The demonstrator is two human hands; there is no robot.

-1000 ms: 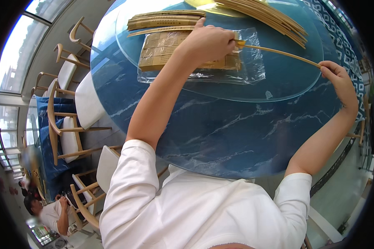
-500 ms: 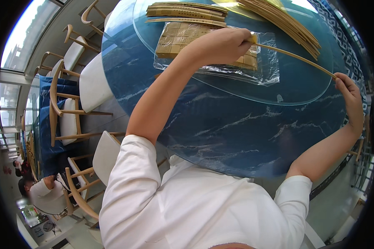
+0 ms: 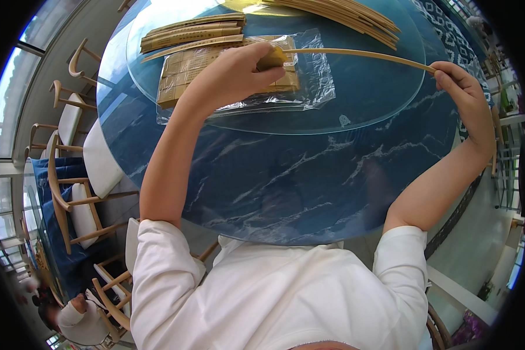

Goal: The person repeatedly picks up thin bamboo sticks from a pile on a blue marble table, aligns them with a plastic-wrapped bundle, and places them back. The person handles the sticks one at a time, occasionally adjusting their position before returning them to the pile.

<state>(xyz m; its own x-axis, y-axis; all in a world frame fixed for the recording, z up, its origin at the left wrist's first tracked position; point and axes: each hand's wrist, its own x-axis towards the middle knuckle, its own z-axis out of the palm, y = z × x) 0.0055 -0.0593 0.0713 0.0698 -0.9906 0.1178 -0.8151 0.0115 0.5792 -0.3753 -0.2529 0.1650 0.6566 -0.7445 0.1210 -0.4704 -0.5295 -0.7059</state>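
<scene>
A long, thin, pale wooden strip [image 3: 359, 52] stretches between my hands above the round table, bowed slightly. Its right end is pinched between the thumb and fingers of my right hand [image 3: 464, 90]. My left hand [image 3: 239, 70] is closed round a small yellow piece [image 3: 276, 57] at the strip's other end; what that piece is, I cannot tell. Beneath my left hand lies a clear plastic bag [image 3: 316, 87] with tan, flat, paper-like packs [image 3: 184, 67] inside. A pile of tan printed strips [image 3: 192, 32] rests just beyond the bag, at the left.
Plain wooden strips [image 3: 344, 17] lie bundled at the far side, near a yellow sheet [image 3: 256, 7]. A glass turntable [image 3: 332, 126] covers part of the blue marbled table [image 3: 309, 186]. Wooden chairs [image 3: 55, 186] stand at left, where another person [image 3: 79, 318] sits.
My view has shifted, so the table appears farther left and higher. My left hand and the yellow piece have slid away from my right hand, with more of the strip showing between them.
</scene>
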